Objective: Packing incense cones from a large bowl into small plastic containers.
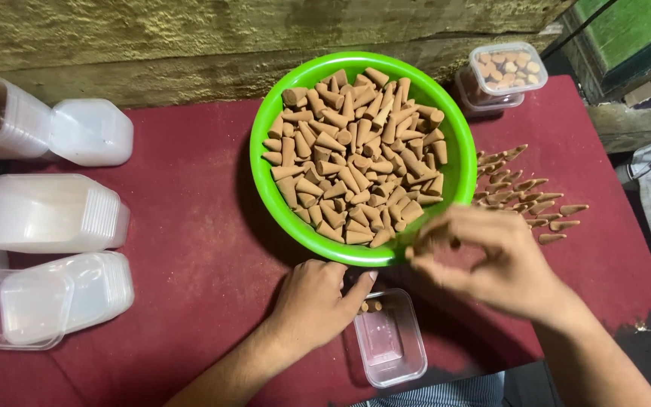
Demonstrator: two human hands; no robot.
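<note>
Head view: small clear box [390,339] lies just beside left hand [314,301].

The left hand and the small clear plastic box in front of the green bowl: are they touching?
Touching. The head view shows the left hand resting against the small clear plastic box, its thumb lying on the box's near corner with no gap visible.

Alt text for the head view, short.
Left hand steadies a small clear container on a red table; right hand, blurred, pinches something beside a green bowl heaped with tan cones.
</note>
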